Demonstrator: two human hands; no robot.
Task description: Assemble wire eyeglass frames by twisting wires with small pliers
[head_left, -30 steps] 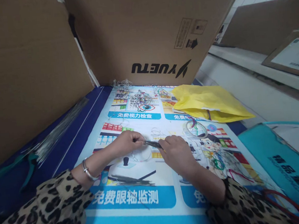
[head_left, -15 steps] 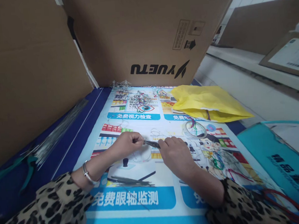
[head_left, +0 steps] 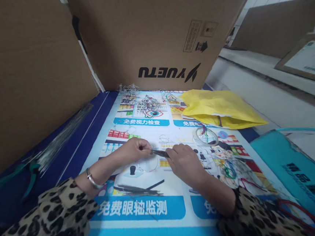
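Note:
My right hand (head_left: 187,165) is closed around dark needle-nose pliers (head_left: 160,153); the handles are hidden in the fist and the narrow tip points left. That tip meets the fingertips of my left hand (head_left: 138,149), which are pinched on a thin wire. A fine loop of this wire (head_left: 148,169) seems to hang below the fingers, though it is hard to make out against the printed mat. Nearer to me lies a small pile of thin dark strips (head_left: 141,189), below both hands.
Tangled wire and thread (head_left: 149,104) lies toward the back, before a tall cardboard box (head_left: 150,34). A yellow bag (head_left: 217,105), a tape roll (head_left: 206,135) and a teal box (head_left: 297,168) are right. Teal-handled pliers (head_left: 32,180) and a wire bundle (head_left: 62,135) lie left.
Both hands stay nearly in place. The pliers have turned slightly at the left fingertips, and their jaws look narrower now. The view has shifted a little.

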